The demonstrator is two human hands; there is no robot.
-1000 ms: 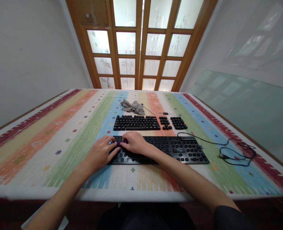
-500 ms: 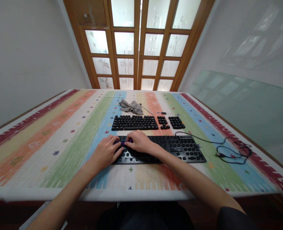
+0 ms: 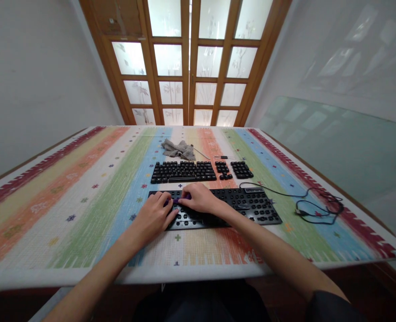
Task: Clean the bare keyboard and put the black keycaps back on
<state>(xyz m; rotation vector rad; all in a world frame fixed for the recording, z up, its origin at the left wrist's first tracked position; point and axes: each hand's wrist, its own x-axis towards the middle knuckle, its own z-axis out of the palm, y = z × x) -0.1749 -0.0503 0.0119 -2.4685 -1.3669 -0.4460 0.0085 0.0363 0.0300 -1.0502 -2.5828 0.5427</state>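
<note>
Both my hands rest on the left part of the near black keyboard (image 3: 251, 205), which lies on a striped, many-coloured tablecloth (image 3: 66, 210). My left hand (image 3: 155, 215) lies on the keys with its fingers curled. My right hand (image 3: 199, 199) is closed, its fingertips pinching a small purple object (image 3: 179, 200) between the two hands. What the purple object is, I cannot make out. A second black keyboard (image 3: 182, 171) lies just beyond, parallel to the first.
The near keyboard's black cable (image 3: 315, 205) coils on the cloth to the right. A crumpled grey cloth (image 3: 177, 149) and a thin rod lie behind the far keyboard. Wooden glazed doors stand beyond the table; a glass panel leans at right.
The view has drifted, so the table contents sit further left and lower. My hands stay on the near keyboard's left part, and the purple object shows slightly more.
</note>
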